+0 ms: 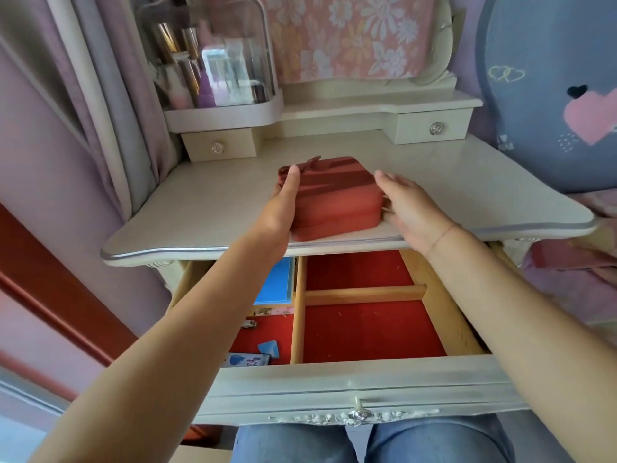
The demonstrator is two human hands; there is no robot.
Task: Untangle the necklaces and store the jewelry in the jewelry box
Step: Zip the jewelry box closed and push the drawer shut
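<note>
A closed red jewelry box [337,195] with a bow on its lid lies near the front edge of the cream dressing table [467,182]. My left hand [283,202] holds the box's left side, with the thumb laid over the lid's corner and the fingers hidden behind it. My right hand [410,205] is at the box's right side, palm toward it and fingers relaxed, close to a small metal pull there. No necklaces or other jewelry are in view.
Below the table top a wide drawer [367,329] stands pulled out, red-lined with wooden dividers. Its left part holds a blue card [275,282], a nail clipper [248,324] and small items. A clear cosmetics case [213,61] stands at the back left above two small drawers.
</note>
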